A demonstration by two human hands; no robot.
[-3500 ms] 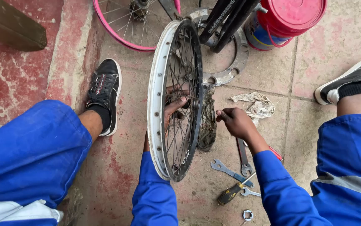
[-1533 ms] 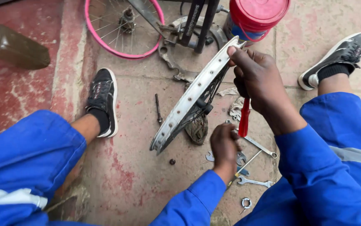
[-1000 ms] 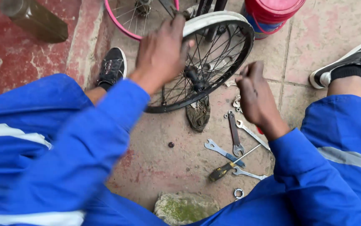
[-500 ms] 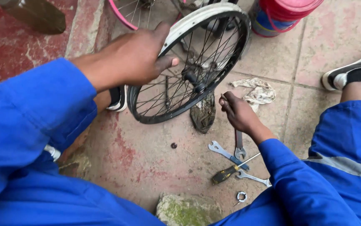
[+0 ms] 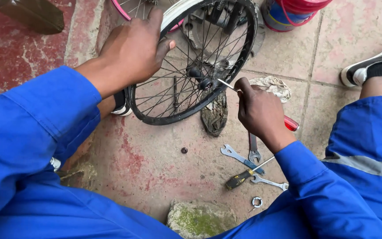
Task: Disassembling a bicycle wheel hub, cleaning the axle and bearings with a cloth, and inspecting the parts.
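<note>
Gripping the rim of a bicycle wheel (image 5: 186, 79) held above the paved floor (image 5: 155, 168), the left hand (image 5: 133, 51) steadies it; the right hand (image 5: 259, 113), fist closed, holds a red-handled screwdriver (image 5: 290, 124) against the hub (image 5: 202, 79). Wrenches (image 5: 244, 157) lie nearby.

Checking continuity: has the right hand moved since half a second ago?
Yes. The right hand has shifted toward the wheel hub, bringing its screwdriver tip there, judged against the spanners on the floor.
</note>
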